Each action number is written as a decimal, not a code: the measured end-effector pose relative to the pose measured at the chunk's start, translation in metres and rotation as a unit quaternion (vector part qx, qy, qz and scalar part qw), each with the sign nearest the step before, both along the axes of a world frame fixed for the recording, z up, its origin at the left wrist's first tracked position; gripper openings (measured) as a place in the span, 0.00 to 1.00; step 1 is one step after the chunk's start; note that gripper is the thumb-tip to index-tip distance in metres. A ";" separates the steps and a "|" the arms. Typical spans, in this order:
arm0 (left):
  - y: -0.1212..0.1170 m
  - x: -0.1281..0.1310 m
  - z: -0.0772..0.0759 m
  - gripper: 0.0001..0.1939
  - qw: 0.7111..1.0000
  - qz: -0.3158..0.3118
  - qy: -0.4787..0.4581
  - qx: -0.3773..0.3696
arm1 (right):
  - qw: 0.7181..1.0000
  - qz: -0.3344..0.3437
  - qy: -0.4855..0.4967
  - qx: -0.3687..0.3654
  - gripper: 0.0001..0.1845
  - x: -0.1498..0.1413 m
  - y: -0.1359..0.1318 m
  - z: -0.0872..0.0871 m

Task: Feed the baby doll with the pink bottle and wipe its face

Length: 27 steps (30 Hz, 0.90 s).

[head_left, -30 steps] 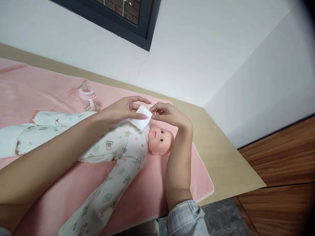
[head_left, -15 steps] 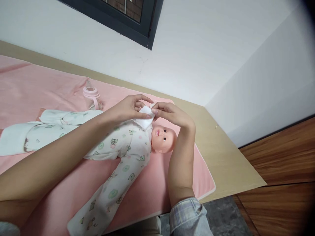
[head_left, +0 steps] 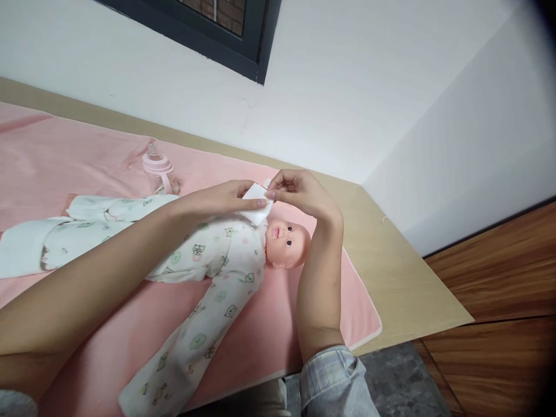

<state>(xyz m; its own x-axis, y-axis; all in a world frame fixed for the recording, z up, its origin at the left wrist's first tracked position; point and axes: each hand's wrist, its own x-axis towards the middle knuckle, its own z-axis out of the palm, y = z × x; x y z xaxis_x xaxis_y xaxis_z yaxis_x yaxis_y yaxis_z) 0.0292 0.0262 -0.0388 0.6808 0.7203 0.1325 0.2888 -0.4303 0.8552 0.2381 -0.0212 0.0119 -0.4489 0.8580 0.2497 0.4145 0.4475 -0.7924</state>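
A baby doll (head_left: 286,243) lies on its back, head to the right, dressed in a white sleepsuit (head_left: 238,243) with animal prints. Over its neck and upper chest, my left hand (head_left: 232,197) grips a folded white tissue (head_left: 258,215), the thumb lying across its face. My right hand (head_left: 299,188) pinches the tissue's upper right corner between thumb and fingertips. The tissue hides part of the doll's far shoulder. Fingers of my left hand behind the tissue are out of sight.
A pink-lidded baby bottle (head_left: 158,168) with handles stands on the pink blanket (head_left: 260,324), beyond the doll's legs. The blanket covers much of a light wooden table (head_left: 399,289). A white wall (head_left: 325,104) with a dark window frame (head_left: 243,61) rises behind.
The fingers of my left hand have slipped behind the tissue and straightened. My right hand's fingers have curled in more at the tissue's corner. The view has shifted slightly.
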 end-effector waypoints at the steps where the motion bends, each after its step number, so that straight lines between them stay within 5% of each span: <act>1: -0.001 0.000 0.000 0.24 1.000 -0.021 -0.005 -0.022 | 1.000 -0.001 0.007 0.004 0.18 0.000 0.000 0.000; 8: -0.006 0.000 0.002 0.19 0.988 -0.084 -0.066 -0.116 | 1.000 0.000 0.011 0.018 0.17 0.000 -0.002 0.002; 16: -0.004 0.006 0.000 0.30 0.936 -0.071 -0.190 -0.287 | 1.000 0.019 0.011 0.001 0.14 0.008 -0.002 0.001; 21: -0.014 0.008 0.010 0.14 0.968 -0.059 -0.117 -0.213 | 1.000 0.010 0.023 0.001 0.16 0.013 -0.002 0.001; 27: -0.015 0.004 0.008 0.10 0.984 -0.047 -0.065 -0.158 | 0.999 0.038 0.027 -0.004 0.17 0.013 -0.003 0.002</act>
